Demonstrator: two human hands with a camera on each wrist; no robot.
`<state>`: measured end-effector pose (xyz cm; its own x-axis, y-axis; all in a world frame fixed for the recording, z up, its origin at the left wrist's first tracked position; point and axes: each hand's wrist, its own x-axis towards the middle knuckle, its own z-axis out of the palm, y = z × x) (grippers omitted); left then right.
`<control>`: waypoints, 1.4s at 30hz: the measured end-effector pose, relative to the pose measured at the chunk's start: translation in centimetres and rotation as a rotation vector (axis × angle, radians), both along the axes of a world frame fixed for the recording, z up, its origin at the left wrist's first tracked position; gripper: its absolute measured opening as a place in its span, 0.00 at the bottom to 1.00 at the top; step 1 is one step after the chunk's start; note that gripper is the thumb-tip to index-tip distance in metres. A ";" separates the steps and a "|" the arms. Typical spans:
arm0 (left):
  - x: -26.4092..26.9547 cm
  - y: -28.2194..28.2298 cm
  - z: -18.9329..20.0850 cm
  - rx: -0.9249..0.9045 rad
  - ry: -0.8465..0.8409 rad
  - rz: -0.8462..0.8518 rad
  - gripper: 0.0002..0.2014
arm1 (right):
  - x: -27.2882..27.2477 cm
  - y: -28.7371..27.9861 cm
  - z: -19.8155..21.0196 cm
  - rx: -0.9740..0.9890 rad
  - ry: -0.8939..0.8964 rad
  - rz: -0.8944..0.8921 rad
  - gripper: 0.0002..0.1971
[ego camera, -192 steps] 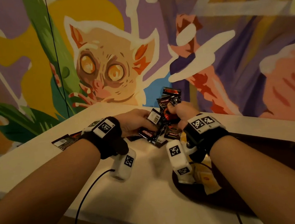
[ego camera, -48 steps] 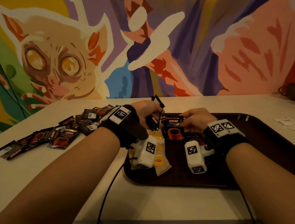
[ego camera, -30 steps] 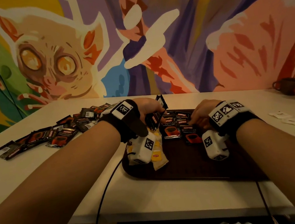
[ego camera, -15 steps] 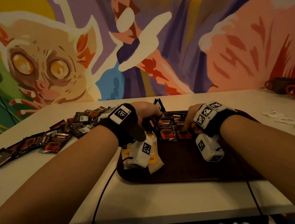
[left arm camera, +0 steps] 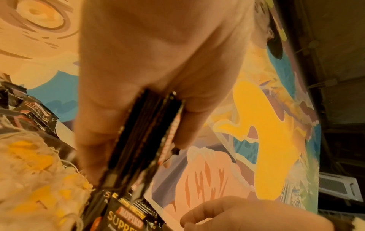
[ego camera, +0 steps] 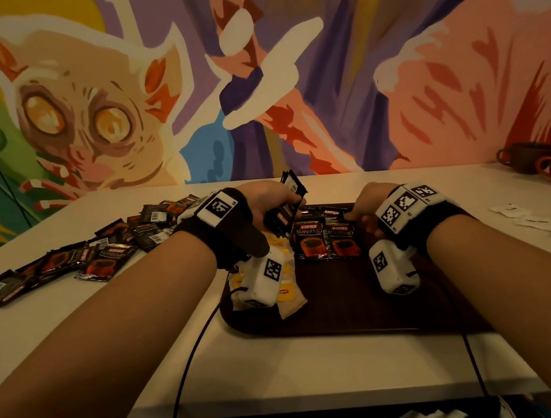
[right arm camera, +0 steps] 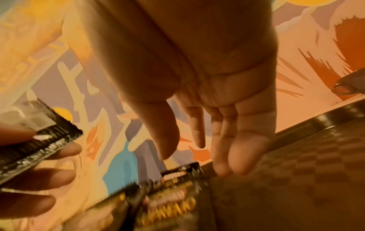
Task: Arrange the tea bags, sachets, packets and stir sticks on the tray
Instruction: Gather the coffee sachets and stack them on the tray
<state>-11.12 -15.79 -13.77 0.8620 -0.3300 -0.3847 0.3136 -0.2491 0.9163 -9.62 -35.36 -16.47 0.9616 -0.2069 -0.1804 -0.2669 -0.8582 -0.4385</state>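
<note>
Packets: we fan coffee packets [ego camera: 326,242] flat along the tray's [ego camera: 364,305] far edge, for neat rows.
Left hand [ego camera: 268,199]: clamped on spare packets as supply.
Right hand [ego camera: 368,203]: fingers relaxed, apart, holding nothing, nudging the row.
Table [ego camera: 285,369]: more packets lie left.

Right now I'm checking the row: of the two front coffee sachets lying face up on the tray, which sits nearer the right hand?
The right-hand front sachet, beside the right hand; the other front sachet lies toward the tea bags.

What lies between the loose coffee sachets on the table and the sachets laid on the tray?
In the head view, the left hand gripping a sachet stack, and tea bags at the tray's left edge.
</note>
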 end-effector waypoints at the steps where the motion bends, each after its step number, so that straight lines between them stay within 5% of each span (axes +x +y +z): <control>1: 0.1 0.1 0.0 -0.072 -0.015 0.022 0.06 | -0.1 0.2 0.4 0.006 -0.039 -0.023 0.14; 3: 0.4 0.2 0.0 -0.182 -0.045 0.043 0.06 | -0.4 0.1 1.3 0.136 -0.128 -0.040 0.13; 9: 0.4 0.2 -0.1 -0.371 -0.134 0.060 0.10 | -4.1 1.2 2.1 0.953 -0.390 0.009 0.10; 17: -0.6 -1.5 -0.9 -0.336 -0.265 -0.071 0.10 | -5.1 2.1 0.1 1.150 -0.453 0.206 0.04; 23: -0.3 -2.2 -0.7 -0.401 -0.050 0.013 0.22 | -5.0 1.0 -0.3 1.485 -0.552 0.121 0.05; 27: -0.5 -2.4 -0.5 -0.400 -0.027 0.113 0.13 | -5.4 0.9 -0.8 1.462 -0.607 0.221 0.16; 31: -0.9 -2.7 -0.2 -0.402 -0.051 0.081 0.05 | -5.2 0.9 -0.8 1.400 -0.575 0.204 0.12; 34: -0.7 -2.7 -0.1 -0.366 -0.119 0.111 0.06 | -5.0 1.0 -0.8 1.369 -0.582 0.133 0.07; 37: -0.7 -2.7 -0.1 -0.307 -0.143 0.112 0.10 | -4.6 1.0 -1.1 1.281 -0.569 0.101 0.14; 42: -0.7 -2.8 0.0 -0.229 -0.159 0.083 0.09 | -4.5 0.7 -1.2 1.134 -0.387 0.043 0.13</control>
